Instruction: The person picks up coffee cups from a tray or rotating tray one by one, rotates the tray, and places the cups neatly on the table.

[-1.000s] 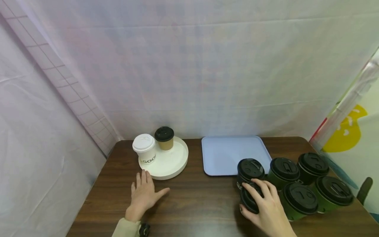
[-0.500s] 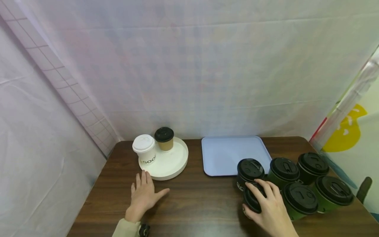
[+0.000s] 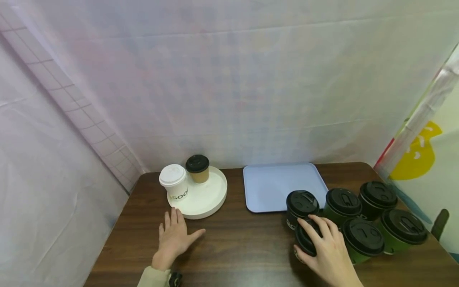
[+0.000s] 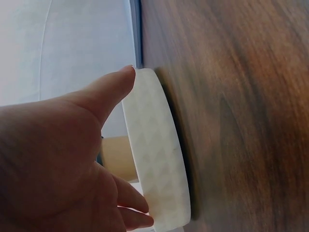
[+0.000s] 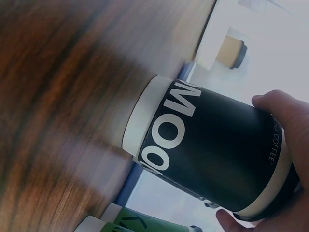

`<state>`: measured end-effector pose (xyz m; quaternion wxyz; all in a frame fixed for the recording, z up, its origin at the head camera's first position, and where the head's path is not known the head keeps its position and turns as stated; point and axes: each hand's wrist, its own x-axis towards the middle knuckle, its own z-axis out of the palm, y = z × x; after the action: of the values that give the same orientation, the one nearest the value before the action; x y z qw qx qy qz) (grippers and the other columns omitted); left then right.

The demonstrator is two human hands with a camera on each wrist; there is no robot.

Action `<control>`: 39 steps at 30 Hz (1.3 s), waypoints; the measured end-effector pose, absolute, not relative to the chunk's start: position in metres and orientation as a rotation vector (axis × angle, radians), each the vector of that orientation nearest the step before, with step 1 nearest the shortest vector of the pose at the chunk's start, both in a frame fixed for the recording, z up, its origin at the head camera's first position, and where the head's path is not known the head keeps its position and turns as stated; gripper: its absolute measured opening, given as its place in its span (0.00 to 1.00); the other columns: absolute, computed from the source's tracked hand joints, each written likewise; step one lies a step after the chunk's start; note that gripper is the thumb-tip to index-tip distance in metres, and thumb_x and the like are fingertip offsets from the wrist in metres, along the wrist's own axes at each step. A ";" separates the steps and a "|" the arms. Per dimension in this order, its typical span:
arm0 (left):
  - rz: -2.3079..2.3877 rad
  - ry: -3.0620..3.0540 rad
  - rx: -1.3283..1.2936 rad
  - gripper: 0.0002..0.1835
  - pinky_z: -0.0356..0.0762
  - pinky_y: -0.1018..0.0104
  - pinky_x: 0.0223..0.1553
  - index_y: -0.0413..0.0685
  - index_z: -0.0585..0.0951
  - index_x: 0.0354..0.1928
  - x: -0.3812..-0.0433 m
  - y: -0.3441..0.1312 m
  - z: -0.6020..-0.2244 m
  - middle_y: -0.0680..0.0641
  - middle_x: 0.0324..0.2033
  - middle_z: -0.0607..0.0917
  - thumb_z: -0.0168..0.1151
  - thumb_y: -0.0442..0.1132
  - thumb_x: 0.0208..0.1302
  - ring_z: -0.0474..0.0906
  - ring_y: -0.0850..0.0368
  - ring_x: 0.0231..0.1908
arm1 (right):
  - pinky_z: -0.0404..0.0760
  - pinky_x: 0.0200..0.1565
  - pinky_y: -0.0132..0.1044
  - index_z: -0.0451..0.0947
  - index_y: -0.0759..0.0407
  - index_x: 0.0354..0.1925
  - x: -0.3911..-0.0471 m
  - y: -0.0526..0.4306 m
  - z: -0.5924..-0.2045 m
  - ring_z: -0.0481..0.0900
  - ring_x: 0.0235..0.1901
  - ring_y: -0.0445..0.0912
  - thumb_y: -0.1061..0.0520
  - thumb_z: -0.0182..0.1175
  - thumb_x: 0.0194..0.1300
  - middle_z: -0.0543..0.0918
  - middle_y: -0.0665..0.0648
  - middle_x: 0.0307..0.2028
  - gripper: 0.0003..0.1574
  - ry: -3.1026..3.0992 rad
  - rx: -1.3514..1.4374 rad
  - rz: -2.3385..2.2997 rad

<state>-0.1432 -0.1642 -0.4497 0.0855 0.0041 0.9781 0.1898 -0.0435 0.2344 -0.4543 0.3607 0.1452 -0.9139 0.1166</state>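
My right hand grips a black paper coffee cup near its black lid, thumb on one side and fingers on the other. White lettering and a white base band show on this cup in the right wrist view. Just behind it in the head view stands another black-lidded dark cup. My left hand is spread with the thumb out, its fingertips at the near rim of a round white tray. On that tray stand a white cup with a white lid and a smaller tan cup with a black lid.
To the right of the gripped cup stand several black-lidded cups, among them a green one near the table's right edge. A light blue rectangular tray lies at the back of the brown wooden table. White cloth hangs behind.
My right hand has shifted slightly right with the black cup, then stayed nearly still. My left hand has kept its place. The head view has turned a little.
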 end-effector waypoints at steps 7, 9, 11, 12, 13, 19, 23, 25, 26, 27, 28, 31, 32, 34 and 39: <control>0.578 2.913 0.011 0.67 0.43 0.22 0.75 0.21 0.44 0.78 -0.143 -0.165 -0.450 0.22 0.79 0.41 0.65 0.70 0.62 0.36 0.22 0.79 | 0.78 0.31 0.58 0.82 0.53 0.60 -0.042 0.235 -0.453 0.77 0.48 0.66 0.20 0.33 0.70 0.81 0.68 0.53 0.51 -2.376 0.345 0.263; 0.581 2.912 0.014 0.67 0.43 0.22 0.75 0.21 0.44 0.78 -0.143 -0.165 -0.450 0.22 0.79 0.41 0.64 0.70 0.62 0.36 0.21 0.79 | 0.78 0.32 0.60 0.81 0.53 0.61 -0.042 0.234 -0.453 0.77 0.48 0.66 0.19 0.32 0.69 0.81 0.68 0.54 0.53 -2.383 0.332 0.254; 0.581 2.910 0.016 0.68 0.43 0.22 0.74 0.21 0.44 0.78 -0.143 -0.165 -0.450 0.22 0.79 0.41 0.64 0.70 0.62 0.36 0.21 0.79 | 0.78 0.33 0.61 0.81 0.53 0.62 -0.042 0.234 -0.452 0.78 0.48 0.66 0.18 0.31 0.68 0.80 0.69 0.55 0.54 -2.393 0.324 0.251; 0.580 2.910 0.017 0.68 0.43 0.22 0.74 0.21 0.44 0.78 -0.143 -0.165 -0.451 0.22 0.79 0.41 0.64 0.70 0.62 0.36 0.21 0.79 | 0.79 0.34 0.62 0.80 0.53 0.62 -0.042 0.234 -0.452 0.78 0.48 0.66 0.18 0.31 0.68 0.80 0.69 0.56 0.55 -2.400 0.319 0.252; 0.579 2.910 0.017 0.68 0.43 0.22 0.74 0.21 0.44 0.78 -0.143 -0.166 -0.451 0.22 0.79 0.41 0.64 0.71 0.62 0.36 0.21 0.79 | 0.79 0.35 0.63 0.80 0.53 0.63 -0.042 0.234 -0.452 0.78 0.48 0.66 0.18 0.31 0.67 0.79 0.69 0.56 0.55 -2.405 0.316 0.258; 0.563 2.925 0.024 0.67 0.43 0.22 0.75 0.22 0.46 0.78 -0.143 -0.166 -0.451 0.22 0.79 0.44 0.64 0.70 0.62 0.37 0.22 0.80 | 0.79 0.37 0.65 0.78 0.54 0.65 -0.039 0.235 -0.451 0.79 0.49 0.67 0.16 0.34 0.66 0.79 0.68 0.58 0.57 -2.421 0.304 0.286; 0.569 2.941 0.032 0.66 0.45 0.22 0.75 0.22 0.48 0.78 -0.143 -0.167 -0.448 0.22 0.79 0.45 0.66 0.69 0.62 0.37 0.22 0.80 | 0.79 0.36 0.65 0.77 0.55 0.66 -0.038 0.235 -0.449 0.78 0.51 0.68 0.16 0.35 0.65 0.78 0.70 0.59 0.57 -2.428 0.310 0.303; 0.573 2.943 0.031 0.65 0.45 0.22 0.74 0.22 0.48 0.78 -0.142 -0.171 -0.446 0.23 0.79 0.46 0.67 0.68 0.61 0.38 0.22 0.80 | 0.78 0.37 0.67 0.76 0.56 0.67 -0.038 0.234 -0.447 0.76 0.54 0.69 0.16 0.34 0.65 0.77 0.70 0.60 0.58 -2.430 0.310 0.306; 0.574 2.944 0.030 0.65 0.46 0.22 0.74 0.22 0.49 0.78 -0.142 -0.174 -0.444 0.23 0.79 0.46 0.67 0.68 0.61 0.38 0.22 0.80 | 0.78 0.38 0.68 0.76 0.56 0.67 -0.038 0.232 -0.446 0.76 0.55 0.70 0.16 0.34 0.65 0.77 0.71 0.60 0.59 -2.424 0.310 0.302; 0.574 2.944 0.028 0.65 0.46 0.22 0.74 0.23 0.48 0.78 -0.141 -0.177 -0.443 0.23 0.79 0.46 0.68 0.67 0.61 0.37 0.22 0.79 | 0.77 0.39 0.70 0.76 0.56 0.68 -0.038 0.230 -0.445 0.75 0.56 0.70 0.15 0.34 0.65 0.77 0.71 0.61 0.59 -2.411 0.314 0.296; 0.577 2.946 0.026 0.65 0.46 0.21 0.74 0.23 0.48 0.78 -0.141 -0.180 -0.442 0.23 0.79 0.46 0.68 0.67 0.61 0.37 0.22 0.79 | 0.76 0.41 0.72 0.76 0.56 0.68 -0.038 0.228 -0.444 0.74 0.58 0.70 0.15 0.34 0.66 0.76 0.71 0.61 0.59 -2.394 0.319 0.292; 0.585 2.947 0.027 0.65 0.45 0.21 0.74 0.23 0.48 0.78 -0.143 -0.189 -0.438 0.24 0.80 0.45 0.68 0.67 0.61 0.36 0.22 0.79 | 0.73 0.46 0.75 0.77 0.55 0.67 -0.038 0.218 -0.438 0.72 0.60 0.71 0.16 0.39 0.67 0.77 0.71 0.62 0.56 -2.304 0.369 0.300; 0.590 2.946 0.029 0.65 0.45 0.21 0.73 0.23 0.48 0.78 -0.144 -0.191 -0.437 0.24 0.80 0.44 0.67 0.68 0.61 0.36 0.22 0.79 | 0.72 0.48 0.75 0.77 0.56 0.67 -0.038 0.213 -0.435 0.72 0.60 0.71 0.18 0.41 0.68 0.78 0.71 0.62 0.54 -2.273 0.396 0.311; 0.600 2.935 0.032 0.66 0.44 0.21 0.74 0.23 0.48 0.78 -0.146 -0.195 -0.435 0.24 0.80 0.44 0.66 0.69 0.61 0.35 0.22 0.79 | 0.70 0.51 0.73 0.78 0.57 0.65 -0.039 0.200 -0.430 0.72 0.61 0.70 0.20 0.45 0.69 0.79 0.71 0.61 0.51 -2.223 0.463 0.349; 0.618 2.910 0.036 0.66 0.43 0.21 0.74 0.24 0.48 0.78 -0.150 -0.200 -0.432 0.24 0.80 0.44 0.65 0.70 0.62 0.35 0.23 0.80 | 0.68 0.58 0.66 0.75 0.56 0.69 -0.051 0.156 -0.419 0.69 0.65 0.67 0.26 0.50 0.71 0.76 0.68 0.66 0.45 -2.242 0.625 0.476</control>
<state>-0.1496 -0.2004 -0.4318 0.0833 0.0120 0.9747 0.2070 -0.0509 0.1556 -0.4187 0.3735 0.2441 -0.8754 0.1860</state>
